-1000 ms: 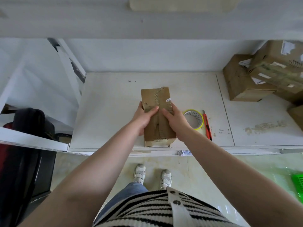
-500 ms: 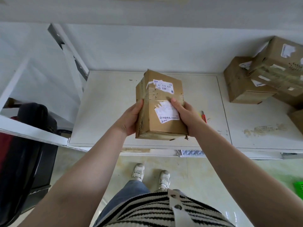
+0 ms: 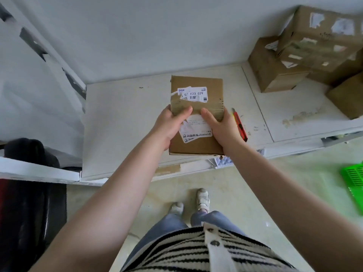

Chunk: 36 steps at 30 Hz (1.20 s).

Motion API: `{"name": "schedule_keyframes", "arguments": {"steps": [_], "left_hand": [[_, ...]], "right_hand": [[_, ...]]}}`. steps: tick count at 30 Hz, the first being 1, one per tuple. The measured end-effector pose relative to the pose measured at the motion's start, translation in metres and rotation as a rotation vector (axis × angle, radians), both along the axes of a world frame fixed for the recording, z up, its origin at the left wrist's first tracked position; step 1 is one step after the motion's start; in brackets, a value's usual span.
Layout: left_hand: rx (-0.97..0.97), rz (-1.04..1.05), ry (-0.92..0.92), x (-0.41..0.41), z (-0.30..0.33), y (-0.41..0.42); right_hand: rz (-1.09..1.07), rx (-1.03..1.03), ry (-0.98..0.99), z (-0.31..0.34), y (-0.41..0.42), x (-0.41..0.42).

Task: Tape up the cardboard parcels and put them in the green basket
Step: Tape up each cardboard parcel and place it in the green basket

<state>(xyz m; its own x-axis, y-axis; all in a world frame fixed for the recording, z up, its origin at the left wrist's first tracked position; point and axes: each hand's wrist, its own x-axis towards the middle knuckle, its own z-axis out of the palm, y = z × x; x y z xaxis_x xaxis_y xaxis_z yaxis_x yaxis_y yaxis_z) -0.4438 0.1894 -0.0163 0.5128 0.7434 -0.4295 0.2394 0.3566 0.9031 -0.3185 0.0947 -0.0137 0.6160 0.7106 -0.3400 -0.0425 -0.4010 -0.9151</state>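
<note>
A brown cardboard parcel [image 3: 196, 146] with torn white labels and clear tape across its face is held flat above the front of the white table [image 3: 125, 122]. My left hand [image 3: 170, 125] grips its left side, thumb on the top face. My right hand [image 3: 221, 128] grips the right side, thumb also on top. A corner of the green basket [image 3: 353, 179] shows on the floor at the right edge. The tape roll is hidden behind the parcel and hand.
A red utility knife [image 3: 240, 126] lies on the table just right of my right hand. Several stacked cardboard boxes [image 3: 306, 54] fill the table's back right. A black bag [image 3: 29, 193] sits low on the left. My feet stand on the tiled floor.
The parcel was lying on the table under both hands; it has been lifted, turned label side up, and now lies flat in both hands. The view swung right, revealing more of the basket.
</note>
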Motion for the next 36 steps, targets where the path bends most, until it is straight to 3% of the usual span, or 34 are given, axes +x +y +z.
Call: {"name": "schedule_keyframes", "arguments": {"steps": [7,14,24,36], "left_hand": [[-0.058,-0.169,-0.066,0.014,0.000,-0.023],[-0.047,-0.395,-0.126,0.105,-0.002,-0.087],[-0.102,-0.824,-0.049,0.296,-0.028,-0.275],[-0.175,-1.003,0.117,0.459,-0.057,-0.461]], "right_hand": [[-0.251,0.033,0.070,-0.007,-0.045,-0.008],[-0.549,0.095,0.075,-0.007,-0.128,0.047],[-0.971,0.118,0.106,-0.030,-0.332,0.175],[-1.119,0.085,0.179,-0.060,-0.520,0.314]]}}
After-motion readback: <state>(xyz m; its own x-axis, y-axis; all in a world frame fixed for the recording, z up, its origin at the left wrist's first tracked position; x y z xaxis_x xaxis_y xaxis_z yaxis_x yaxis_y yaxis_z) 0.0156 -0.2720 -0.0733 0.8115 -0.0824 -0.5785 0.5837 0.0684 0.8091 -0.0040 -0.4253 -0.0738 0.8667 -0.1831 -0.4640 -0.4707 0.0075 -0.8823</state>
